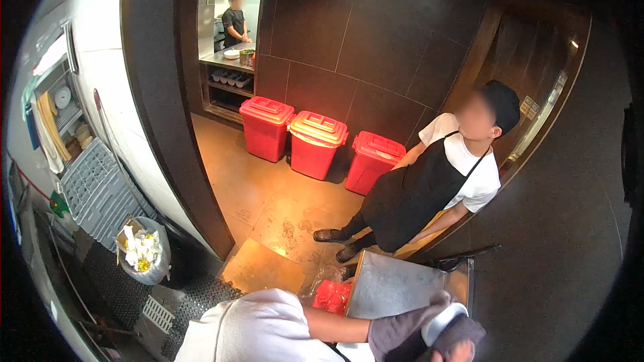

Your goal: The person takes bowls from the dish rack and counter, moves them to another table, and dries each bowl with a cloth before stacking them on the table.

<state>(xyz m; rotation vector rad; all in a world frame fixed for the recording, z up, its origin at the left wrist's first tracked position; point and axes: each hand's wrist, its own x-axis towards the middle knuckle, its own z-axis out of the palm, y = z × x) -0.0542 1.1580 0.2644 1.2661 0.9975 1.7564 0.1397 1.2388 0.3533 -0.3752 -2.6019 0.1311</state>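
At the bottom of the head view, a grey-brown cloth (396,332) wraps around a white dish (443,322), of which only a curved part shows. My left forearm reaches in from the left, and the cloth covers my left hand, which grips the dish through it. My right hand (459,352) is at the lower edge, its fingers closed on the cloth against the dish. Just beyond lies a metal-topped counter (392,285).
A co-worker in a black apron (422,194) stands beyond the counter. Lidded red bins (315,144) line the dark wall. At left are a lined waste bin (144,255) and grey dish racks (100,188). A red bag (332,296) sits beside the counter. Another person (235,23) stands in the far kitchen.
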